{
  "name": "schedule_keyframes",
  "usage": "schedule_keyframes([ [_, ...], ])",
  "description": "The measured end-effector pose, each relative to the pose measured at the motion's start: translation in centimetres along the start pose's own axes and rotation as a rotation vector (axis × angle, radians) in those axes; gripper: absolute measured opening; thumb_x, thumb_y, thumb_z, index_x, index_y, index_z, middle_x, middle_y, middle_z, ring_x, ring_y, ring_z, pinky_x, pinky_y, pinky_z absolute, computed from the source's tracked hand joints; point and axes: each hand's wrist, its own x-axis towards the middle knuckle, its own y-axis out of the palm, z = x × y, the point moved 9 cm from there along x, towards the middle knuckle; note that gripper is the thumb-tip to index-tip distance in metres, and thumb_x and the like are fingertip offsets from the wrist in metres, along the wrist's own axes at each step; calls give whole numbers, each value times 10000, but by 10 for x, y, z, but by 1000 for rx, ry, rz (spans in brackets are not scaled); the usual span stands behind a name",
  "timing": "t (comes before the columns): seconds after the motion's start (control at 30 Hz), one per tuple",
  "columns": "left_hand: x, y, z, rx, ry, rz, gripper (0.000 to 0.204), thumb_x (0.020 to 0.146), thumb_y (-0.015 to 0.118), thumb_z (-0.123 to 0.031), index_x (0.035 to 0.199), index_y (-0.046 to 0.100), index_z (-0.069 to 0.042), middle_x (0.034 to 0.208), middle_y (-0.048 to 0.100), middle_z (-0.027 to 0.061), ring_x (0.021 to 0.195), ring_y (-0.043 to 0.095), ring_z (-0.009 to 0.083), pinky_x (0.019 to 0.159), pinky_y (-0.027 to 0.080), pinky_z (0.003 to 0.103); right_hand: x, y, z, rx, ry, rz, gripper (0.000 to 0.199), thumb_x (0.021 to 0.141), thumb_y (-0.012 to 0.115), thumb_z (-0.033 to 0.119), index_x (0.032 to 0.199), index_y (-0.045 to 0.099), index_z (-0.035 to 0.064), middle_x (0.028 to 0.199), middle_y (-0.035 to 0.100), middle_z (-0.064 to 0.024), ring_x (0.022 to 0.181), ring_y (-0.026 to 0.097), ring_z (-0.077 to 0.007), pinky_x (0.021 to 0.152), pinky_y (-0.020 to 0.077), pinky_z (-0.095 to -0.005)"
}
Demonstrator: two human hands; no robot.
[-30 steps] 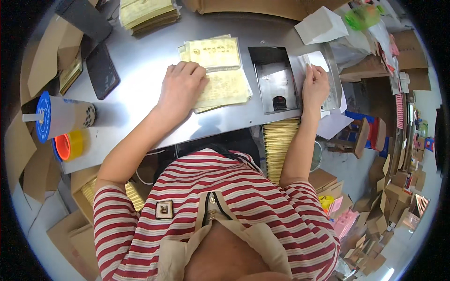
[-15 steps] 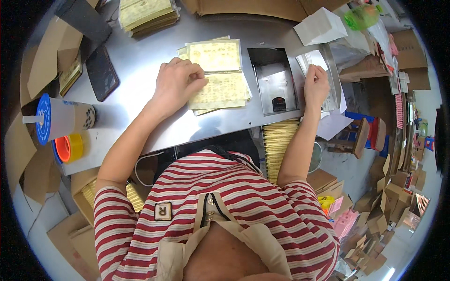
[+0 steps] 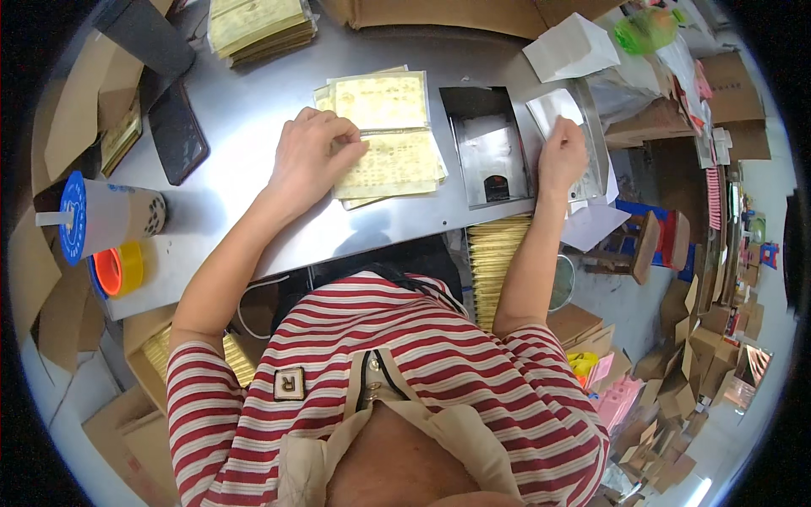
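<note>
Yellow packets lie piled toward three o'clock from the left hand, the nearer one, their long axis running roughly twelve to six; its curled fingers meet their edge, grip unclear. Rightward, the right hand, fingers bunched, touches white slips toward twelve o'clock; any pinch is hidden.

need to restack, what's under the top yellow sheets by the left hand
Edges of more layers stick out at upper left and lower right; the yellow sheets cover the rest, so their number is hidden.
</note>
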Motion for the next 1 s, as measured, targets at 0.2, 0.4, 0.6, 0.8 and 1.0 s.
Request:
schedule_keyframes([
  [0.2,6,6,-3,7,56,0,163,805,662,-239,779,682,-79,773,644,61,856,555,260,756,395,382,-25,28,71,902,105,182,271,976,531,183,1114,660,-10,1105,668,-119,989,634,-162,858,509,-282],
  [0.4,-2,-7,-25,120,215,-189,126,804,687,-234,816,670,-109,819,635,27,859,555,224,763,365,343,-75,69,174,735,-521,454,206,802,503,-95,891,677,-31,893,671,-57,877,601,-120,803,464,-237],
  [0.6,-9,8,-12,-12,165,-90,161,802,694,-238,824,664,-82,819,619,57,854,559,249,766,410,364,-61,70,180,866,-363,606,241,803,417,-62,871,645,-23,801,637,-19,732,525,-71,698,425,-194],
  [0.8,-13,9,-4,-169,93,-109,221,821,666,-277,872,648,-62,850,604,96,840,561,272,750,425,387,-86,89,171,529,-293,1095,163,838,671,148,933,707,21,943,633,-32,773,506,-72,671,419,-212],
  [1.0,-27,9,-26,135,266,-107,255,826,659,-330,935,665,-99,911,610,61,969,535,236,847,377,391,-97,68,165,663,-446,995,196,823,703,163,990,731,64,879,576,-51,842,520,-155,703,422,-261],
])
